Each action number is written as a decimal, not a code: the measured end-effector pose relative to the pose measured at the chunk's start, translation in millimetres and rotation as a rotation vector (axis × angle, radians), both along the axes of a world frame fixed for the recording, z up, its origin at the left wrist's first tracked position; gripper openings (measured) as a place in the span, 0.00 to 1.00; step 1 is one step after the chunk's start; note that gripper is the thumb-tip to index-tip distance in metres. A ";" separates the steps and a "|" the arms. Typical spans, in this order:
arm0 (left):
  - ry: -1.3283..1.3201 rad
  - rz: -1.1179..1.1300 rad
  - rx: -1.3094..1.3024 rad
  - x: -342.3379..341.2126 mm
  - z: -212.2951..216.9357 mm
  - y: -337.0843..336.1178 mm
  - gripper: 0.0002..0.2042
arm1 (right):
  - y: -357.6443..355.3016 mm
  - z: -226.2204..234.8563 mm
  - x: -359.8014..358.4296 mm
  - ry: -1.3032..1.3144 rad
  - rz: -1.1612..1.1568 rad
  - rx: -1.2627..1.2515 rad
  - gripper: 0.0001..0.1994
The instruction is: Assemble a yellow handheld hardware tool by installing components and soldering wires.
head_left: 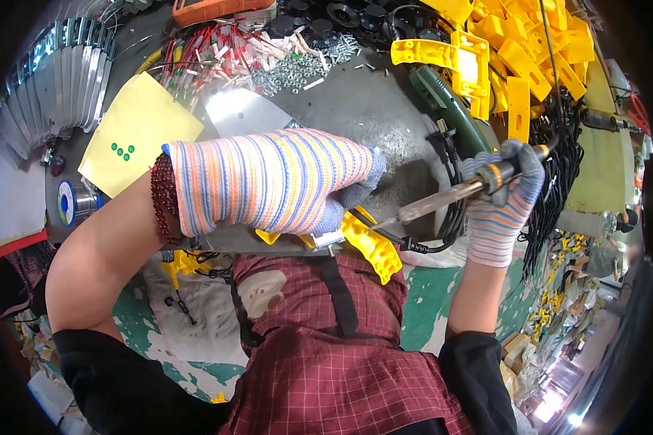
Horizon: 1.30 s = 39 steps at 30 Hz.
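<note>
A: What has the left hand got hold of?

B: The yellow plastic part, at the table's near edge, in front of the person's body; the striped glove's fingers are curled closed over it, with a small silver metal block just under the thumb

A: And the right hand?

B: Wrapped firmly round the handle of a soldering iron; its barrel slants left toward the yellow plastic part; the tip looks very near it, though I can't tell from here whether they touch

A: What lies about them?

B: A black cable loops between the hands; a dark green tool lies beyond the iron, beside a heap of yellow pieces; past the left hand are metal nuts and a yellow sheet (four green dots sit on it); a spool of wire stands near the left forearm
</note>
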<state>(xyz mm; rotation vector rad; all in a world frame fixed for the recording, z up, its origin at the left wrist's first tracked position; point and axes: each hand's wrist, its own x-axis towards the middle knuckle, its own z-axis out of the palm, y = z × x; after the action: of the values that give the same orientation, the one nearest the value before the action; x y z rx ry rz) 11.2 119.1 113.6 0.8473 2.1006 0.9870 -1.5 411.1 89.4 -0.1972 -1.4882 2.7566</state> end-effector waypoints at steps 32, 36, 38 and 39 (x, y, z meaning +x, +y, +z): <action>0.127 -0.004 0.036 3.0 4.2 2.7 0.10 | -177.1 17.8 -169.4 1.371 -0.060 1.710 0.23; 0.116 0.069 0.074 4.5 -6.6 -0.7 0.09 | -169.9 15.1 -142.3 1.111 0.050 1.359 0.26; 0.087 0.069 0.080 4.7 -6.8 -3.5 0.09 | -155.7 28.2 -103.2 0.756 0.233 1.079 0.26; 0.070 0.079 0.101 5.8 -8.7 -5.8 0.10 | -143.7 32.1 -88.1 0.632 0.298 0.987 0.25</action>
<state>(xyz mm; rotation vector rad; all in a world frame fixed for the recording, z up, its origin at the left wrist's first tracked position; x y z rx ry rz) 17.0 113.3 104.9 0.8660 2.1732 1.1274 -89.6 267.4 121.5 0.8425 -2.4572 1.5888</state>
